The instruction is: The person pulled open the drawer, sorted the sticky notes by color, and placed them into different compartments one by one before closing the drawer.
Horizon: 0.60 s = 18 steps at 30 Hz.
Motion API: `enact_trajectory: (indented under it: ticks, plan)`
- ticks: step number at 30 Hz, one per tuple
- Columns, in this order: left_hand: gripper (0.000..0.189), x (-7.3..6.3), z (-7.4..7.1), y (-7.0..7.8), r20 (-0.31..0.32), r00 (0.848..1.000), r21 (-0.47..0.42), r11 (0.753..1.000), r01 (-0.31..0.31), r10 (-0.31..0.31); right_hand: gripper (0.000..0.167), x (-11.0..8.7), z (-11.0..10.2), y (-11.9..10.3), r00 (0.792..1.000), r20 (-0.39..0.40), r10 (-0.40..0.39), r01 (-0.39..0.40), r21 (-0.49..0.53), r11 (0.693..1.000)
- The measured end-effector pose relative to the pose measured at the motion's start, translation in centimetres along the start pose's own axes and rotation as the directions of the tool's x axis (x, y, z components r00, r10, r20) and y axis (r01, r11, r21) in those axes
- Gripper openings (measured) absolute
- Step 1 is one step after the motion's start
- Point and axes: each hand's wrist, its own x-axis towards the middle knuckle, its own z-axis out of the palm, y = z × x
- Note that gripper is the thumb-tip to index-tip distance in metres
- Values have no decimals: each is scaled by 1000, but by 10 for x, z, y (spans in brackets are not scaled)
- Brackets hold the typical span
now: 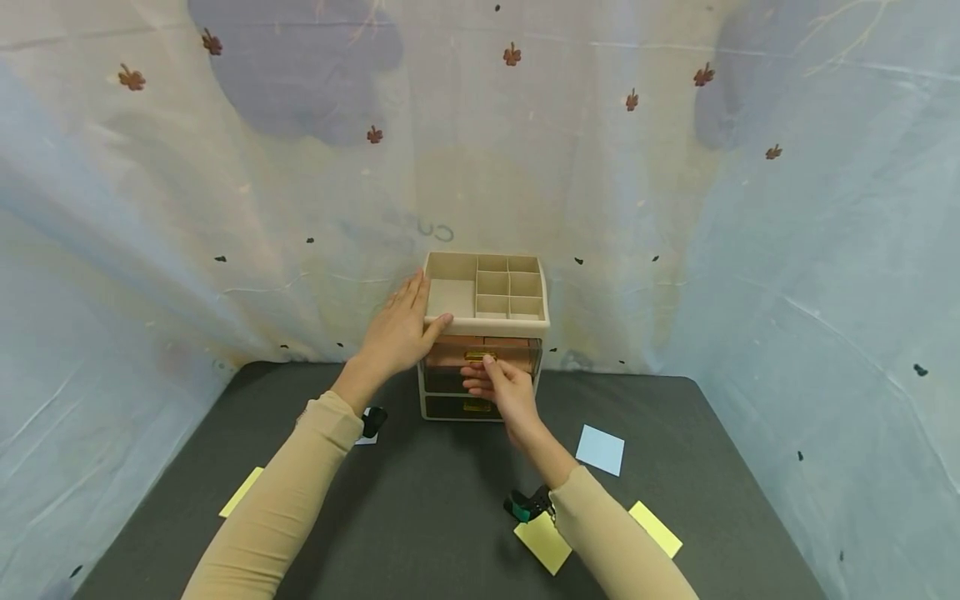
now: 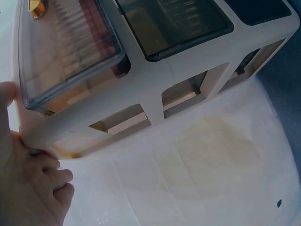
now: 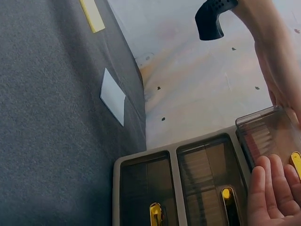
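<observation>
A cream desktop drawer organizer (image 1: 545, 310) stands at the back of the table, with open compartments on top and see-through drawers below. My left hand (image 1: 399, 327) rests on its upper left corner, fingers straight along the side and thumb on the front rim. The top drawer (image 1: 442, 353) sticks out a little past the lower drawers. My right hand (image 1: 510, 395) is at that drawer's gold handle (image 3: 296, 162), pinching it with the thumb. The other right fingers are nearly straight below it. In the right wrist view, the right thumb is out of sight.
On the dark grey table (image 1: 435, 508) lie a light blue note (image 1: 600, 450) and yellow notes (image 1: 543, 543) to the right. Another yellow note (image 1: 242, 492) is at the left. A pale patterned curtain (image 1: 480, 183) hangs behind the organizer and at both sides.
</observation>
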Motion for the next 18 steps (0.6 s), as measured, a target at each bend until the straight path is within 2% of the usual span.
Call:
enact_trajectory:
  ticks: [9,18]
  plan:
    - [87,1,1,1,-1,1000,17,1000,0,0,42,10,-2,-1,1000,-22,4,-5,-42,999]
    - [87,0,1,2,-5,1000,37,999,2,-2,42,17,-3,-1,1000,-7,4,-5,-43,999]
